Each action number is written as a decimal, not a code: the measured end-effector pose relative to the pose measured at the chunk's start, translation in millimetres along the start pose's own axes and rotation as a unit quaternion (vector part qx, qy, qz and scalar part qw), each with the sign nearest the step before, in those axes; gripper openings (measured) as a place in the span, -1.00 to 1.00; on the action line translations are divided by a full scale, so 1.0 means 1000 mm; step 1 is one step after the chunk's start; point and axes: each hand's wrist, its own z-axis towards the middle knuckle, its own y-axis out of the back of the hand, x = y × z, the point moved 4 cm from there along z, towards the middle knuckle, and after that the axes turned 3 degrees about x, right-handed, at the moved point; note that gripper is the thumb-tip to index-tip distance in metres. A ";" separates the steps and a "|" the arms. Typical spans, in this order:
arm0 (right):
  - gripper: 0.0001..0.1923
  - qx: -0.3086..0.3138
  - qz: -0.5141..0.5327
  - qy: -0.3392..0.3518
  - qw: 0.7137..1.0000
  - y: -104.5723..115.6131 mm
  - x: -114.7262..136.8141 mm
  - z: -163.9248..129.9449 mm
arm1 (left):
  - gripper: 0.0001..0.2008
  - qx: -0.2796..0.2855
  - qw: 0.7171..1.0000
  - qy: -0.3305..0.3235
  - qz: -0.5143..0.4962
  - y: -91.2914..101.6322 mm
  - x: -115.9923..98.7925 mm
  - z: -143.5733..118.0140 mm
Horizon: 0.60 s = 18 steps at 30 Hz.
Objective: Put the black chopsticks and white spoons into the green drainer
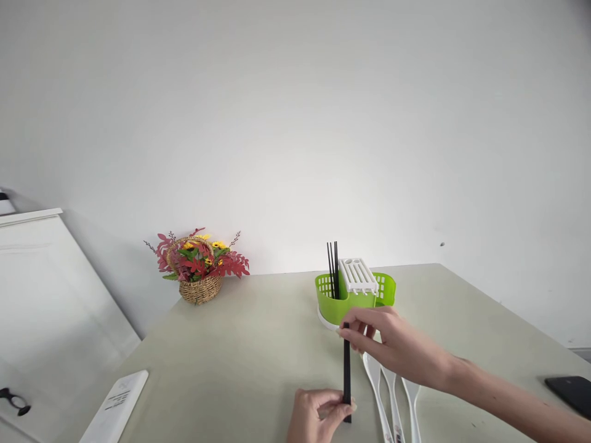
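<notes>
L hand (318, 415) fingertips + R hand (392, 341) fingertips pinching upright black chopsticks (346, 369).

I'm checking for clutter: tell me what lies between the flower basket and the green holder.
Nothing: in the head view, only bare table lies between the flower basket and the green holder, along the wall.

1. A pale grey-green table (258, 351) stands against a white wall.
2. A wicker flower basket (199, 278) sits at its far left.
3. A green cutlery holder (355, 295) stands mid-table.
4. Three white spoons (392, 400) lie near the front edge.
5. A white booklet (117, 403) lies front left, a black phone (570, 394) far right.
</notes>
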 end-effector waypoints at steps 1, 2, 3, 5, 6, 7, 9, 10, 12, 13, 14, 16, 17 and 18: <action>-0.72 -0.010 -0.001 0.000 1.000 0.000 0.001 0.000 | -0.74 0.000 1.000 0.000 0.004 0.000 0.000 0.000; -0.71 -0.019 -0.006 0.003 1.000 0.001 0.002 0.000 | -0.74 0.001 1.000 0.000 0.006 -0.001 0.001 0.000; -0.69 -0.027 -0.015 0.007 0.999 0.002 0.003 0.000 | -0.74 0.000 1.000 0.000 0.010 -0.001 0.001 0.000; -0.66 -0.041 -0.035 0.020 0.998 0.008 0.006 0.002 | -0.73 0.000 1.000 0.002 0.022 -0.001 0.004 0.001; -0.65 -0.049 -0.039 0.024 0.998 0.014 0.008 0.004 | -0.70 -0.001 1.000 0.002 0.028 -0.001 0.006 0.002; -0.63 -0.059 -0.037 0.026 0.997 0.023 0.010 0.007 | -0.68 -0.004 0.999 0.003 0.032 -0.001 0.009 0.002; -0.61 -0.092 -0.023 0.019 0.995 0.047 0.014 0.014 | -0.60 -0.013 0.999 0.004 0.032 0.000 0.014 0.003; -0.59 -0.111 -0.013 0.014 0.994 0.062 0.016 0.019 | -0.56 -0.017 0.999 0.004 0.027 0.001 0.017 0.004; -0.56 -0.176 -0.011 0.016 0.984 0.094 0.020 0.028 | -0.50 -0.021 1.000 0.005 0.021 0.001 0.021 0.005; -0.57 -0.207 -0.014 0.022 0.978 0.108 0.022 0.034 | -0.48 -0.019 1.000 0.005 0.022 0.001 0.022 0.006; -0.58 -0.238 -0.020 0.027 0.971 0.120 0.024 0.039 | -0.47 -0.017 1.000 0.005 0.024 0.000 0.023 0.006; -0.61 -0.279 -0.040 0.034 0.959 0.135 0.025 0.052 | -0.47 -0.014 0.999 0.007 0.032 -0.001 0.024 0.006; -0.62 -0.289 -0.053 0.036 0.955 0.137 0.023 0.060 | -0.46 -0.013 0.999 0.007 0.037 -0.002 0.025 0.007; -0.63 -0.291 -0.067 0.036 0.954 0.137 0.021 0.068 | -0.46 -0.011 0.999 0.008 0.040 -0.003 0.025 0.007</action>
